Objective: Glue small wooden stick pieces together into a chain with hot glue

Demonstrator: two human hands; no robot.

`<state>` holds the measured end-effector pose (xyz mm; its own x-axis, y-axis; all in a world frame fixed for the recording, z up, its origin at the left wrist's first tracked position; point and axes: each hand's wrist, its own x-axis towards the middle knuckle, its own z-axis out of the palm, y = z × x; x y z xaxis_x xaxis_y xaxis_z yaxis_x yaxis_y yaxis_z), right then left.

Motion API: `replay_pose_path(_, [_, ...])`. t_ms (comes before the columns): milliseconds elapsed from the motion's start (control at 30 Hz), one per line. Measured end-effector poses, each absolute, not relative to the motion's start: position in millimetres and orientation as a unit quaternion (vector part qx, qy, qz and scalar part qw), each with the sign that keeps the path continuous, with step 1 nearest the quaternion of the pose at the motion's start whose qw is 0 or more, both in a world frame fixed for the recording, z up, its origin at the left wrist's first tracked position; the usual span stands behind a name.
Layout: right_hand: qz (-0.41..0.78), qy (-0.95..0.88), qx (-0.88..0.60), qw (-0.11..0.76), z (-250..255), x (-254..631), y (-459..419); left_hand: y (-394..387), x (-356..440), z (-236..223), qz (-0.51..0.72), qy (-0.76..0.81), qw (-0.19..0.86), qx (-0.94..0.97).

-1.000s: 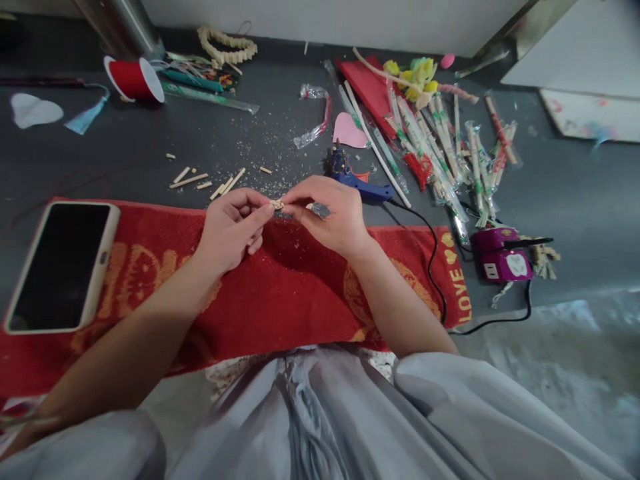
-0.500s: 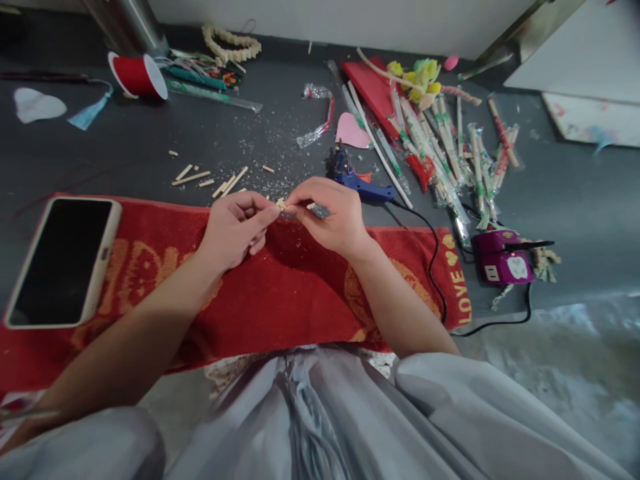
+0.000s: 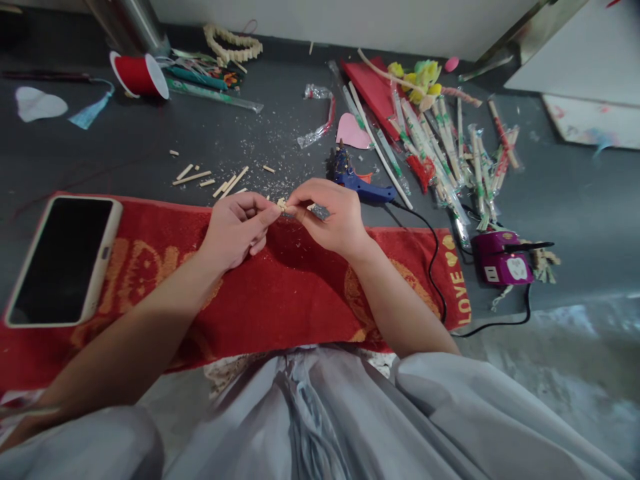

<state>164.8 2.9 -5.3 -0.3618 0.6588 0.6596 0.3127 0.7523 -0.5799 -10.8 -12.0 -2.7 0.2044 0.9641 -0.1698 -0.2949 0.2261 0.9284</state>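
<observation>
My left hand (image 3: 239,230) and my right hand (image 3: 330,217) meet above the far edge of a red towel (image 3: 290,300). Between their fingertips is a small pale wooden piece (image 3: 282,204), mostly covered by the fingers, so its shape is unclear. Thumb and forefinger of each hand pinch it from opposite sides. Short cut wooden sticks (image 3: 234,181) lie just beyond my left hand among scattered crumbs. A blue glue gun (image 3: 367,189) rests on the dark table beyond my right hand, its cord running over the towel.
A phone (image 3: 63,260) lies on the towel's left end. At the right are a purple power block (image 3: 503,259) and a heap of plastic-wrapped chopsticks (image 3: 435,143). Toward the back stand a red ribbon spool (image 3: 140,75) and a wooden chain loop (image 3: 233,45). A pink paper heart (image 3: 353,131) lies behind the glue gun.
</observation>
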Motion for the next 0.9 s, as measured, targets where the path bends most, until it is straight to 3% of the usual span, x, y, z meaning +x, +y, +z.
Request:
replay_pose_path(400, [0.150, -0.814, -0.313, 0.466, -8.1, 165.1, 2.8, -11.1, -11.4, -3.3, 0.465, 0.421, 0.655, 0.420])
replay_pose_path(700, [0.166, -0.793, -0.338, 0.479, -13.1, 162.5, 2.1, -9.9, -17.6, -13.7, 0.490, 0.426, 0.594, 0.475])
replay_pose_path(900, [0.174, -0.825, -0.311, 0.438, -10.0, 166.8, 4.8, -9.2, -19.5, -11.6, 0.469, 0.421, 0.571, 0.526])
